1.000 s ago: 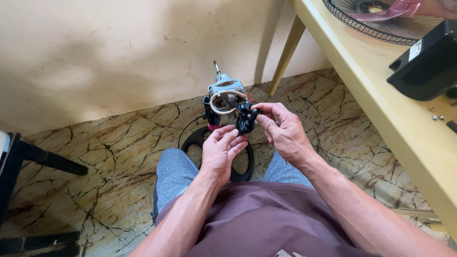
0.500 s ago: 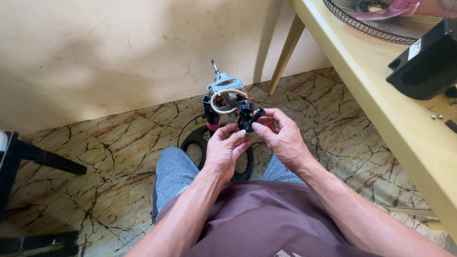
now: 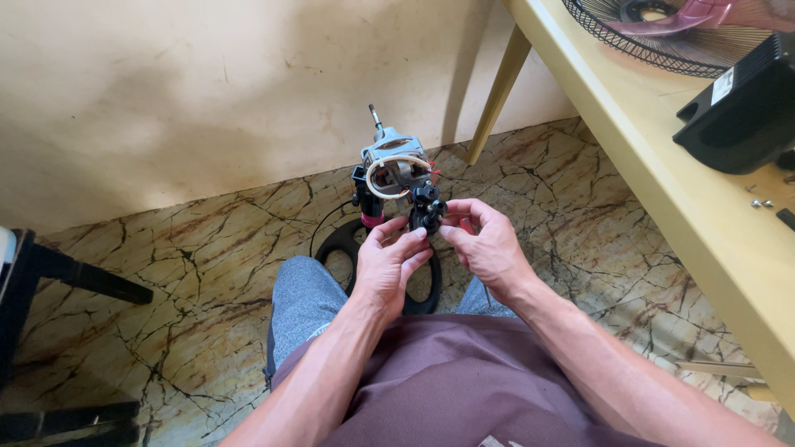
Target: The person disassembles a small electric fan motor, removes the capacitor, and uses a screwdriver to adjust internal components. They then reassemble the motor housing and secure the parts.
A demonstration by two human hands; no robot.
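So we're sitting on the floor with both hands up in front of a stripped fan motor (image 3: 391,165), the metal-housed kind with a shaft sticking up out of the top and a loop of pale cable across its face. Our left hand (image 3: 387,269) is just below the motor, fingers curled and half closed, with the fingertips pinching the underside of a small black part (image 3: 426,209) that sits at the motor's lower right edge. Our right hand (image 3: 487,244) is to the right of the motor, fingers bent in toward that same black part and gripping it from the side (thumb and forefinger look like they're doing most of the work, but we can't tell exactly how tight). Whether the part is attached to the motor or only held against it, we can't tell.

Directly under the motor a round black fan base (image 3: 348,248) lies on the marbled floor (image 3: 199,273), showing between our knees. Well to the right of the motor is a yellow desk (image 3: 654,174), carrying a black wire fan grille (image 3: 629,41) and a black box-shaped casing (image 3: 741,112). Far to the left of the motor there's a black stool leg (image 3: 74,277).
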